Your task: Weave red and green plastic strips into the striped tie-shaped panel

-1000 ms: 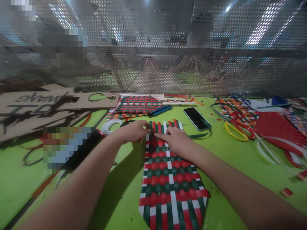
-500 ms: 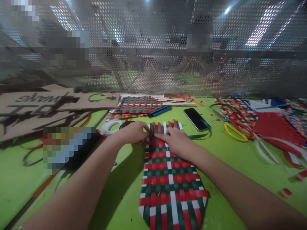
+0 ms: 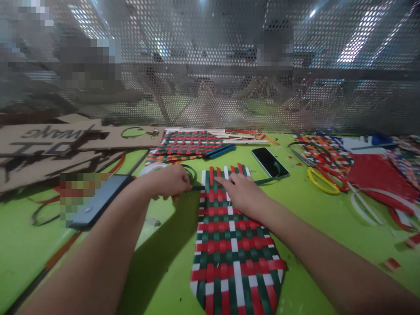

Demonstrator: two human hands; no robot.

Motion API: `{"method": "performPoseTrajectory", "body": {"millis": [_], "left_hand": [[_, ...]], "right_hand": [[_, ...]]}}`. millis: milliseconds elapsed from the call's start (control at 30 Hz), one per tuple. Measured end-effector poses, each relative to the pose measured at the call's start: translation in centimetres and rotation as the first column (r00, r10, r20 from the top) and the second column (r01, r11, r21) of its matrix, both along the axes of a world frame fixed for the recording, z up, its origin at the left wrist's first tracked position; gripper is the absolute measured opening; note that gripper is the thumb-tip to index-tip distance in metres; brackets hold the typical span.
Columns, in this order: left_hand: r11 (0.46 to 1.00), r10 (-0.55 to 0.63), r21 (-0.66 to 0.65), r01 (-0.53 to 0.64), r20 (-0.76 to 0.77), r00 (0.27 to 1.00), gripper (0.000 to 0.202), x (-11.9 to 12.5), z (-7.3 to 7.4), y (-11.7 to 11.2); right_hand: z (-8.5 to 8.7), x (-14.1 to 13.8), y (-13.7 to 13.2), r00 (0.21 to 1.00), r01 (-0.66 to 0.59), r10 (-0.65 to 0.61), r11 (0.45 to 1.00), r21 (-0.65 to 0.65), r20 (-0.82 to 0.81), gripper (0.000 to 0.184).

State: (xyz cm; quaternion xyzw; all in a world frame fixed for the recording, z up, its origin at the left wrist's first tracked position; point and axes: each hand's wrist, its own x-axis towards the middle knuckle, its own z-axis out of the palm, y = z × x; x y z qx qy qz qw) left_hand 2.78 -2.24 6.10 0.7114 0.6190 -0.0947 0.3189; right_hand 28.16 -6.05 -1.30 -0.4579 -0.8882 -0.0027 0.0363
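Note:
A woven panel [image 3: 233,245] of red, green and white strips lies on the table in front of me. Just off its upper left edge, my left hand [image 3: 172,181] is closed in a pinch on a dark green strip [image 3: 197,188] that enters the weave. The same green colour shows on a strip end [image 3: 265,180] coming out at the panel's right side, across the phone. My right hand [image 3: 244,192] rests on the upper right of the panel, its index finger stretched over the weave and its palm down. The undersides of its other fingers are hidden.
A phone [image 3: 271,162] lies beyond my right hand. Yellow-handled scissors [image 3: 323,181] and loose strips are at the right. Behind stand finished weavings [image 3: 190,142], a blue pen-like tool [image 3: 220,151] and a perforated metal screen [image 3: 210,100]. Cardboard pieces [image 3: 42,140] and a grey-blue device [image 3: 101,201] are left.
My left hand has moved left, away from the panel's edge, pulling the green strip out flat through the weave. My right hand has stayed nearly in place. The strip's right end has shifted over the phone.

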Motion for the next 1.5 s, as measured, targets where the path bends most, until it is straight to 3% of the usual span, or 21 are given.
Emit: {"method": "performPoseTrajectory", "body": {"millis": [167, 267, 333, 367, 467, 533, 633, 700, 800, 900, 1000, 1167, 1333, 1500], "left_hand": [[0.997, -0.061, -0.044, 0.059, -0.053, 0.997, 0.017, -1.7, 0.4, 0.1], [0.978, -0.039, 0.199, 0.059, -0.099, 0.994, 0.024, 0.2, 0.7, -0.8], [0.884, -0.085, 0.457, 0.097, -0.047, 0.995, 0.034, 2.7, 0.7, -2.5], [0.847, -0.141, 0.513, 0.139, -0.034, 0.989, 0.036, 4.0, 0.5, -3.6], [0.777, -0.402, 0.489, 0.396, -0.097, 0.91, 0.056, 8.0, -1.2, -7.3], [0.796, -0.383, 0.432, 0.424, -0.183, 0.905, 0.083, 9.9, -2.8, -9.2], [0.796, -0.297, 0.461, 0.392, -0.267, 0.917, 0.09, 11.1, -4.8, -10.6], [0.764, -0.303, 0.503, 0.404, -0.272, 0.913, 0.091, 11.0, -5.4, -10.7], [0.708, -0.33, 0.581, 0.401, -0.23, 0.916, 0.093, 10.2, -5.8, -10.2], [0.684, -0.334, 0.637, 0.357, -0.162, 0.929, 0.097, 9.4, -6.2, -9.7], [0.695, -0.348, 0.635, 0.337, -0.113, 0.931, 0.1, 8.9, -6.8, -9.5], [0.723, -0.363, 0.604, 0.335, -0.08, 0.928, 0.097, 8.6, -7.1, -9.3], [0.74, -0.362, 0.592, 0.319, -0.049, 0.931, 0.097, 8.8, -6.7, -9.3], [0.749, -0.369, 0.58, 0.322, -0.039, 0.929, 0.096, 8.3, -6.4, -8.9]], "right_hand": [[-0.1, 0.1, 0.0, 1.0, -0.006, 0.007, 0.999, 0.032, -0.029, 0.058], [0.3, -0.2, -0.4, 0.999, 0.033, -0.031, 0.994, 0.1, -0.022, 0.041], [0.8, -0.5, -0.8, 0.997, 0.07, -0.07, 0.984, 0.162, -0.006, 0.032], [1.0, -0.6, -1.0, 0.996, 0.088, -0.09, 0.978, 0.187, 0.0, 0.03], [1.6, -0.2, -1.1, 0.992, 0.125, -0.128, 0.972, 0.199, 0.002, 0.027], [2.0, 0.8, -0.8, 0.994, 0.111, -0.11, 0.984, 0.141, -0.015, 0.027], [2.5, 2.7, -0.3, 0.997, 0.043, -0.04, 0.998, 0.044, -0.066, 0.031], [2.7, 3.9, -0.3, 0.996, 0.004, -0.001, 1.0, 0.025, -0.094, 0.032], [2.5, 5.3, -0.9, 0.986, -0.03, 0.046, 0.995, 0.1, -0.161, 0.033], [2.1, 6.5, -1.4, 0.967, 0.02, 0.02, 0.988, 0.154, -0.253, 0.044], [1.8, 7.6, -1.2, 0.966, 0.053, -0.025, 0.994, 0.1, -0.257, 0.047], [1.9, 8.1, -0.5, 0.988, 0.041, -0.031, 0.997, 0.065, -0.151, 0.03], [2.5, 8.5, -0.8, 0.962, 0.051, -0.066, 0.997, -0.062, -0.265, 0.027], [2.7, 9.1, -1.2, 0.966, 0.063, -0.079, 0.996, -0.069, -0.247, 0.024]]}}
